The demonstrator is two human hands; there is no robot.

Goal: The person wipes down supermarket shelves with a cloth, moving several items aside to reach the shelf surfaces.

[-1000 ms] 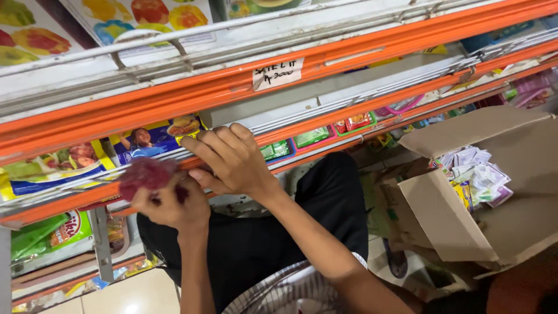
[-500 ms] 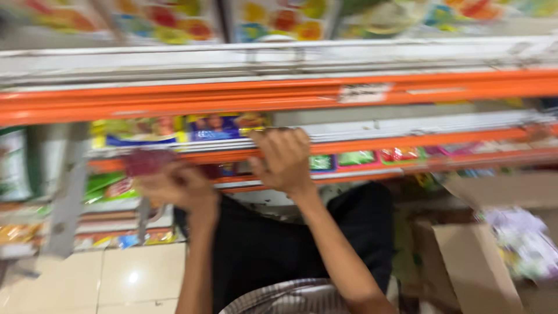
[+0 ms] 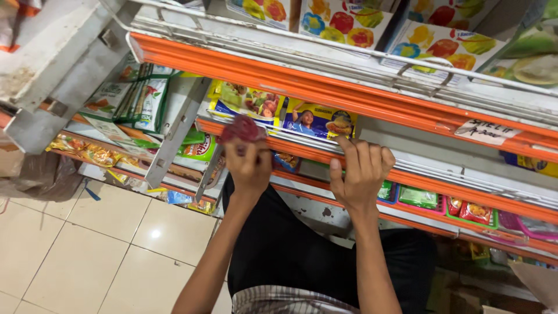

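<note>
My left hand is closed around a crumpled dark red cloth, pressed against the front edge of an orange shelf rail. My right hand rests on the same rail further right, fingers curled over its edge and holding on. Just behind both hands, flat yellow and blue food packets lie on the shelf. My dark trousers fill the view below the hands.
A higher orange rail with a white wire guard carries colourful boxes. Green and pink sachets sit on the lower shelf at right. Green packets hang left by a grey upright. Beige floor tiles lie at lower left.
The view has swung left, and the cardboard box at right has left the frame. My left hand with the red cloth has moved up onto the rail. My right hand stays on the rail.
</note>
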